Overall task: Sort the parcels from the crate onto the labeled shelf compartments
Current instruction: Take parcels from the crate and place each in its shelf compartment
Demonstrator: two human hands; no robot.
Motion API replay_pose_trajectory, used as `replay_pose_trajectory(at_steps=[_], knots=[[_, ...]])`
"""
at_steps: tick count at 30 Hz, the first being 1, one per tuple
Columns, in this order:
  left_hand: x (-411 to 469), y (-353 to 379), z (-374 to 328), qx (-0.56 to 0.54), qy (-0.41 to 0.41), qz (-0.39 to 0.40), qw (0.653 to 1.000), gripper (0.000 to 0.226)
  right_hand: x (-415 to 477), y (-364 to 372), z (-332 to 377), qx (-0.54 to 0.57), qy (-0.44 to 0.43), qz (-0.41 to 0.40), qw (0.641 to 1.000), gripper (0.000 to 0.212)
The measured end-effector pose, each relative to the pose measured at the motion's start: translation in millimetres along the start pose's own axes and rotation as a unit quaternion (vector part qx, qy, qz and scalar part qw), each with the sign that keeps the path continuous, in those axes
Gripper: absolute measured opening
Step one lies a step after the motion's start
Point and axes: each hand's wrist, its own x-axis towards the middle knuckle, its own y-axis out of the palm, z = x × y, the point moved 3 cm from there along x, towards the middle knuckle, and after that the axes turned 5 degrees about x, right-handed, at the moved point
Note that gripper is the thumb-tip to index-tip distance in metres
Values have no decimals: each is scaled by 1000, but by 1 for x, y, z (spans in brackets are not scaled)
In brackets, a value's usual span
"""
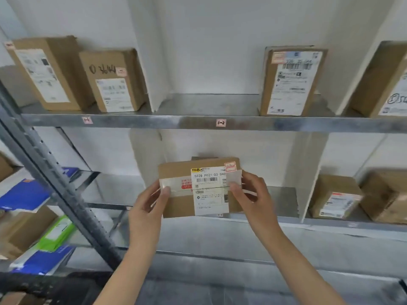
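The shelf (154, 122) is holding several boxes (290, 84). Your left hand (146, 204) and right hand (253, 194) are gripping an unplaced parcel (176, 205).

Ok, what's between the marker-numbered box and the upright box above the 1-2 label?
Head view: a white divider panel, then bare metal shelf, separate the marker-numbered box from the upright box; no parcel stands between them.

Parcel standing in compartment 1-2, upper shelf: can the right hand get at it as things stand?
Probably not yet. The right hand grips the held parcel together with the left hand. The standing parcel itself has nothing in front of it.
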Motion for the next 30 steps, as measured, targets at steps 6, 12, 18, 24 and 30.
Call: replay_pose_trajectory(at_steps=[6, 12, 18, 24, 30], knots=[[-12, 84, 21, 12, -52, 120, 991, 22, -1, -77, -37, -59, 35, -71, 995, 37], [-18, 138, 38, 20, -50, 162, 985, 22, 7, -124, -77, -148, 84, -78, 982, 30], [-2, 186, 52, 79, -38, 200, 976, 22, 33, -150, -96, -191, 82, -99, 973, 31], [21, 219, 78, 137, -36, 228, 963, 30, 66, -159, -131, -288, 150, -84, 942, 27], [30, 243, 104, 209, -34, 247, 946, 33, 93, -160, -147, -427, 179, -38, 886, 27]])
